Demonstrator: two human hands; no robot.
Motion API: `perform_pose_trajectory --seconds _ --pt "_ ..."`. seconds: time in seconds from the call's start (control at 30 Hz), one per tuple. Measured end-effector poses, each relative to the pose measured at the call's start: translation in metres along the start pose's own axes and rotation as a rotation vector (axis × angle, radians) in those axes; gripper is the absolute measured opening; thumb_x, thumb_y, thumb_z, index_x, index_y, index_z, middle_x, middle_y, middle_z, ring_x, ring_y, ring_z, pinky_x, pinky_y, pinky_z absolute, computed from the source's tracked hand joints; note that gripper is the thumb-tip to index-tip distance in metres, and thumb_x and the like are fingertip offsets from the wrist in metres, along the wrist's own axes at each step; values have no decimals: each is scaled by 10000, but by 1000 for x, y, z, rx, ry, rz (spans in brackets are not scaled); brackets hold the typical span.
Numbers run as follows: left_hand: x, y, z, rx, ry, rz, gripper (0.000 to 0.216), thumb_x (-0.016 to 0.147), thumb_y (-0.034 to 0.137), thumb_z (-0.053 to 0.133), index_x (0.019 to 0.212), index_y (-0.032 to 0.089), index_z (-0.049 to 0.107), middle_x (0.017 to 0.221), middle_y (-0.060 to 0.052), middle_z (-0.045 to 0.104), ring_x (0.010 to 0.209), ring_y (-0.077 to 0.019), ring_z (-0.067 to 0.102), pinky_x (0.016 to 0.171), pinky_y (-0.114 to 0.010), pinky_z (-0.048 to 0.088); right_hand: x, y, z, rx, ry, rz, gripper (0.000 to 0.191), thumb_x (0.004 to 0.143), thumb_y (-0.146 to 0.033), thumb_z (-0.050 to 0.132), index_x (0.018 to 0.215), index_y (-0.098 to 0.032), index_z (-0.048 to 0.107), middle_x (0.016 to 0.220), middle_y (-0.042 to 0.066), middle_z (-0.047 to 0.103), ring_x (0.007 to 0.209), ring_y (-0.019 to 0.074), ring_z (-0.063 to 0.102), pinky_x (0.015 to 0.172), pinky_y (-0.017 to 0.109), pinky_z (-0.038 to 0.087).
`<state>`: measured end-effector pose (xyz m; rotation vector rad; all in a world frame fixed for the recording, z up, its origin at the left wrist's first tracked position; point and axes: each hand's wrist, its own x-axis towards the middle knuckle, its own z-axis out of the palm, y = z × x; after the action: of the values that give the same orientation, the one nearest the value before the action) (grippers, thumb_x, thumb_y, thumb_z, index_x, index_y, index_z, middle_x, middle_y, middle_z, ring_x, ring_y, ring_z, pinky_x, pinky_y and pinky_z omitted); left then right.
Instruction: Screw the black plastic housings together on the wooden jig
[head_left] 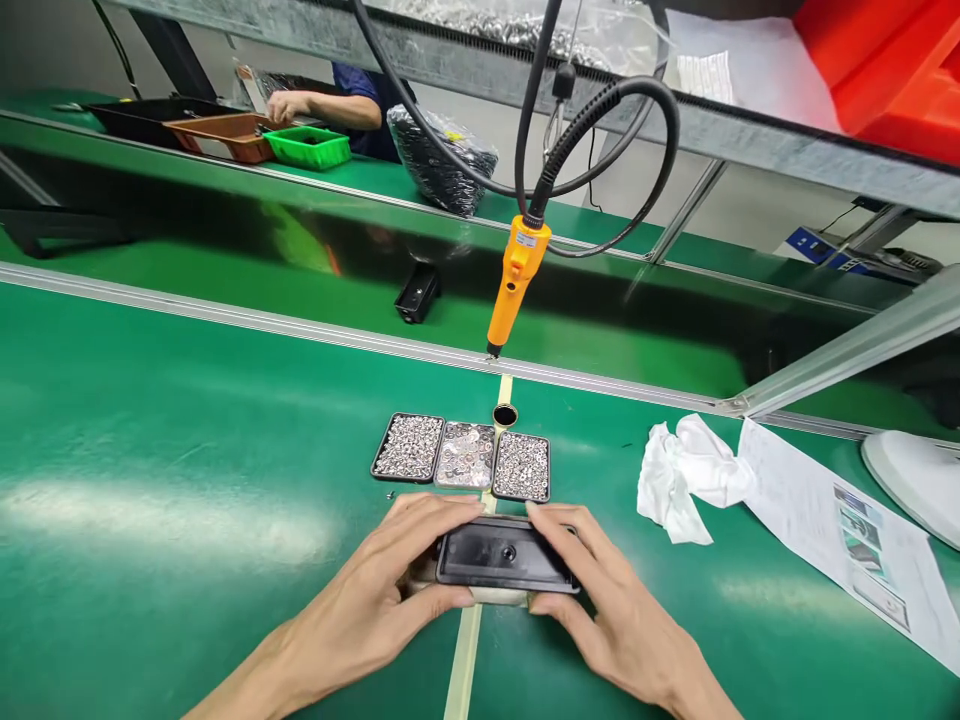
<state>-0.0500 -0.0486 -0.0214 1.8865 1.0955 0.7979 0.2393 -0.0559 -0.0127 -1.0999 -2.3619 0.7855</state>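
A flat black plastic part (504, 553) with a small hole in its middle lies on the green bench, on a pale strip. My left hand (375, 595) grips its left end, thumb below and fingers over the top edge. At the part's right end my right hand (607, 600) holds it the same way. Just beyond the part sit three small black trays (463, 456) filled with several tiny silver screws and washers. An orange electric screwdriver (516, 282) hangs tip down above them on a black cable.
A crumpled white cloth (686, 472) and a printed sheet (840, 530) lie to the right, next to a white object (915, 480). A small black ring (505, 414) stands behind the trays. Across the conveyor, another person's hand (289, 105) reaches near a green bin (309, 146) and brown tray (225, 135).
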Motion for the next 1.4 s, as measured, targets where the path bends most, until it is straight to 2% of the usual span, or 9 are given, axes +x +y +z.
perform_pose_trajectory --seconds 0.33,0.47,0.7,1.0,1.13,1.2,1.27,1.33,1.4 --pt "-1 -11 1 82 -50 96 635 964 370 657 1539 405 391 1530 -40 522 1400 -294 491 1191 -507 365 -4 10 5 -260 -46 -88 744 1026 -483 485 1634 -187 173 1548 196 410 1433 311 435 1112 460 509" --pt "-3 -12 6 126 -37 77 614 984 305 616 1543 414 384 1521 -39 530 1392 -297 511 1187 -521 355 -3 16 7 -234 9 -123 732 1031 -595 343 1624 -185 222 1509 194 472 1384 302 496 1069 437 536" --pt "-2 -13 7 188 -6 129 653 947 345 681 1533 390 396 1486 -50 567 1364 -293 544 1178 -507 357 8 28 13 -127 129 -232 687 1043 -585 343 1618 -221 250 1367 160 602 1278 287 582 1052 455 521" --pt "2 -17 9 195 -23 175 686 939 355 703 1541 388 375 1497 -62 556 1376 -288 530 1147 -492 380 5 38 25 -54 164 -252 651 1049 -541 364 1601 -207 280 1398 167 570 1302 284 550 1054 475 501" --pt "3 -12 -7 94 -125 89 679 923 449 712 1529 428 406 1496 -40 558 1370 -301 526 1169 -524 369 4 44 30 -46 193 -272 669 1045 -582 316 1595 -201 296 1430 177 543 1325 295 531 1057 475 492" --pt "11 -9 -20 30 -118 -1 539 961 481 641 1475 402 503 1444 -44 603 1328 -299 547 1128 -508 420 4 47 31 -12 223 -298 692 1037 -623 274 1591 -210 306 1479 182 500 1337 306 522 1062 484 484" --pt "27 -10 -31 61 -9 -38 341 1013 427 558 1332 341 644 1298 -58 683 1213 -277 598 1038 -461 479 4 48 31 70 285 -286 680 1039 -617 259 1587 -218 309 1493 179 481 1331 311 518 1052 489 484" --pt "49 -16 -36 199 73 21 237 1038 351 521 1138 277 723 1094 -59 726 1051 -246 621 946 -415 489 4 49 31 170 364 -205 634 1052 -575 260 1571 -218 339 1440 168 513 1271 298 539 993 463 510" --pt "71 -27 -33 354 48 84 220 1038 324 528 1059 242 732 980 -54 710 952 -233 586 877 -396 471 4 49 32 222 414 -115 589 1063 -538 267 1538 -217 401 1366 155 543 1178 272 565 909 417 530"
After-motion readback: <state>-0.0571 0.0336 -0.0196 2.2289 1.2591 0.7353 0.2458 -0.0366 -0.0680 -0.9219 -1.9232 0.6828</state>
